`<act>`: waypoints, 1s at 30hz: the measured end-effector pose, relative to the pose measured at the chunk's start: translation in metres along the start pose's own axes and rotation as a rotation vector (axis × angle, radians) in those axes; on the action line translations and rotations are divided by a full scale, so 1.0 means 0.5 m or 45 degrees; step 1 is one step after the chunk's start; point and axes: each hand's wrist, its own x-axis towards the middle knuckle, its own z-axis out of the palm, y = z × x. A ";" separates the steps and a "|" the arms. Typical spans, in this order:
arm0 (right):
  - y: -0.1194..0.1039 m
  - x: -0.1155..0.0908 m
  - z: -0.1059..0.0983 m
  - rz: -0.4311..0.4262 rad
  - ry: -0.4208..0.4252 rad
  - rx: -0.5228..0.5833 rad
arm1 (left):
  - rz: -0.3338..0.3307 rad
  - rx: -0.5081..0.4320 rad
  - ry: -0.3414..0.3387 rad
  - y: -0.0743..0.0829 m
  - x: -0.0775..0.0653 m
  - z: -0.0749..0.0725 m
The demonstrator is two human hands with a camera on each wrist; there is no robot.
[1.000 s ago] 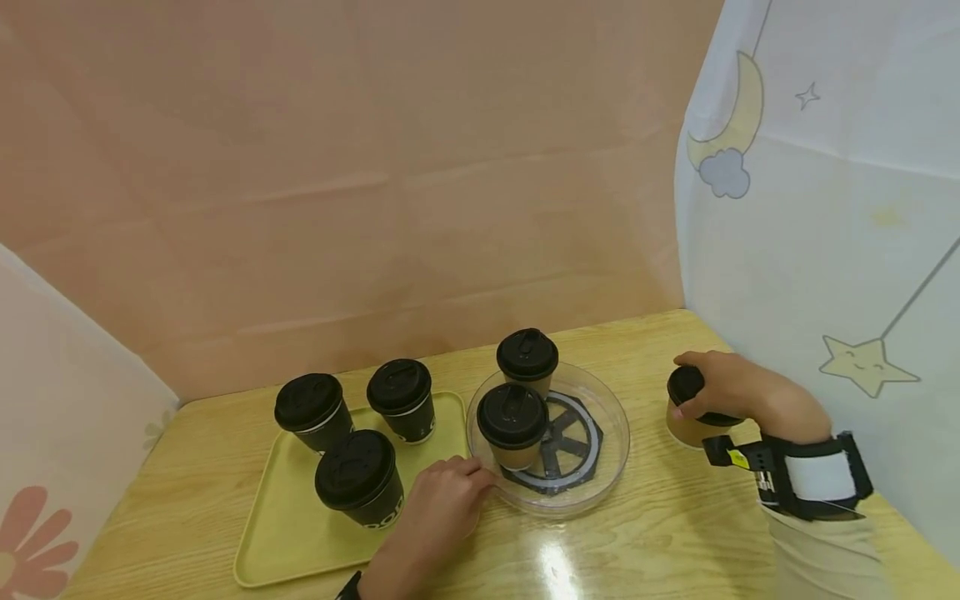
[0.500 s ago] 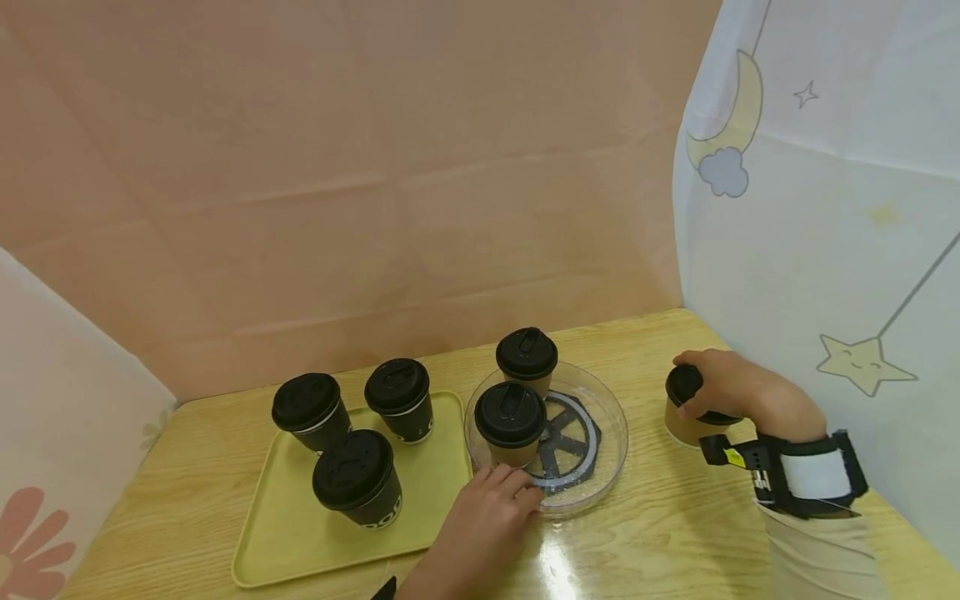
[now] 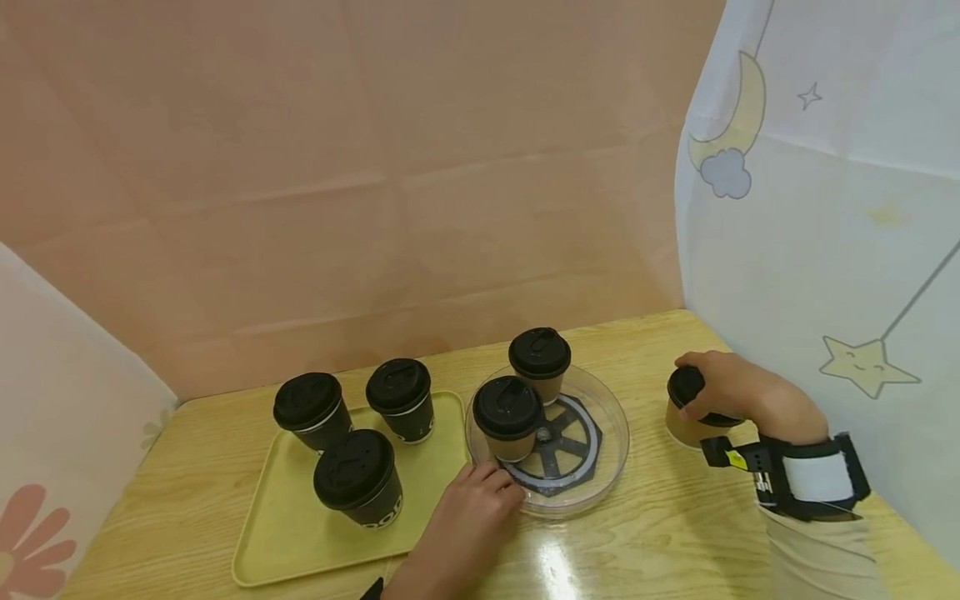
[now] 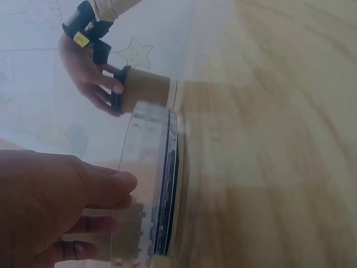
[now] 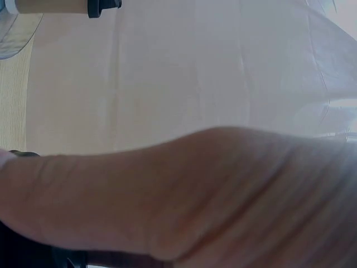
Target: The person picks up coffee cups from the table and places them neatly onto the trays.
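Observation:
In the head view my left hand point(image 3: 480, 504) is at the near left rim of a clear round turntable point(image 3: 562, 504). The left wrist view shows the thumb and fingers pinching its transparent wall point(image 4: 142, 151). Two brown paper coffee cups with black lids stand on the turntable: one at the front left point(image 3: 510, 417), the other at the back point(image 3: 540, 354). At the right, my right hand point(image 3: 720, 387) grips the black lid of a third brown coffee cup point(image 3: 681, 427) from above. That cup stands upright on the table. In the right wrist view the forearm hides most of it.
A yellow tray point(image 3: 277, 537) lies left of the turntable. It bears black lidded cups at its back left point(image 3: 311, 408), front point(image 3: 360, 483) and back right point(image 3: 401, 396). A tan cloth point(image 3: 360, 183) backs the wooden table, and a white patterned cloth point(image 3: 825, 217) borders the right side.
My left hand moves right along the rim, then back left as the turntable turns clockwise. Its back cup shifts right, its front cup slightly left and back. The right hand stays on its cup.

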 end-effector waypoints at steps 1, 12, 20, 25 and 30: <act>0.000 -0.001 0.000 0.000 0.000 0.001 | -0.012 -0.002 -0.014 -0.005 -0.003 -0.001; -0.002 -0.003 0.000 -0.013 0.017 -0.010 | -0.043 0.008 -0.028 -0.033 -0.006 -0.015; 0.004 -0.001 -0.001 -0.011 0.007 -0.008 | 0.136 -0.051 0.007 0.027 0.026 -0.010; 0.006 0.001 0.001 -0.019 0.007 0.008 | 0.149 -0.041 -0.020 0.035 0.027 -0.002; 0.008 0.002 0.002 -0.025 0.011 0.019 | 0.081 -0.102 -0.048 0.021 0.019 -0.003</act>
